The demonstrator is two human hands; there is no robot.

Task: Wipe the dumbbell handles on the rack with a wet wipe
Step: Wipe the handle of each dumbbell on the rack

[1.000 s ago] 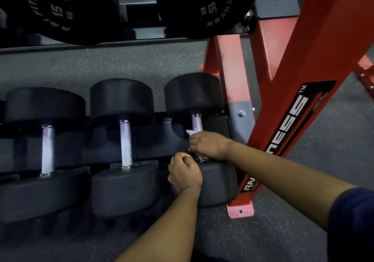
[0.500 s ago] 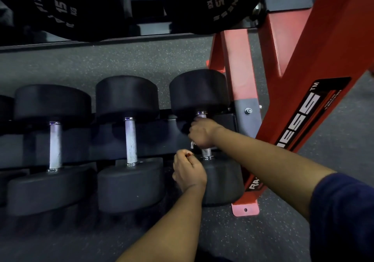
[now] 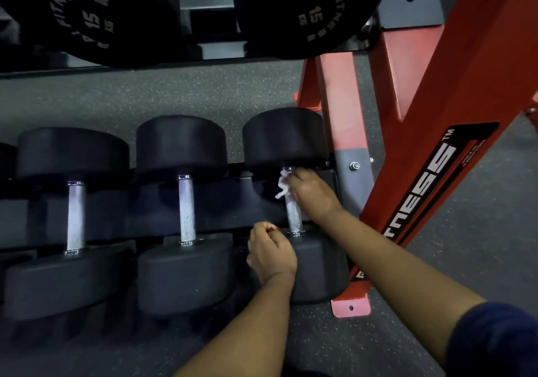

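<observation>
Three black dumbbells lie side by side on the low shelf of the rack (image 3: 343, 114), their metal handles pointing away from me. My right hand (image 3: 310, 194) grips a white wet wipe (image 3: 283, 186) around the upper part of the rightmost handle (image 3: 292, 216), just below the far head. The lower half of that handle is bare. My left hand (image 3: 270, 253) is curled in a fist beside the near head of the same dumbbell (image 3: 317, 266), and something small and red shows at its fingertips. The middle handle (image 3: 186, 207) and left handle (image 3: 75, 216) are untouched.
Two large 15 kg dumbbells (image 3: 313, 12) sit on the shelf above. A slanted red frame beam (image 3: 454, 132) with a black label rises on the right, its foot plate (image 3: 350, 306) bolted by the near dumbbell head. Speckled grey floor lies beyond.
My right hand has slid the wipe up the rightmost handle, from near the close head to just under the far head. My left hand has stayed by the near head.
</observation>
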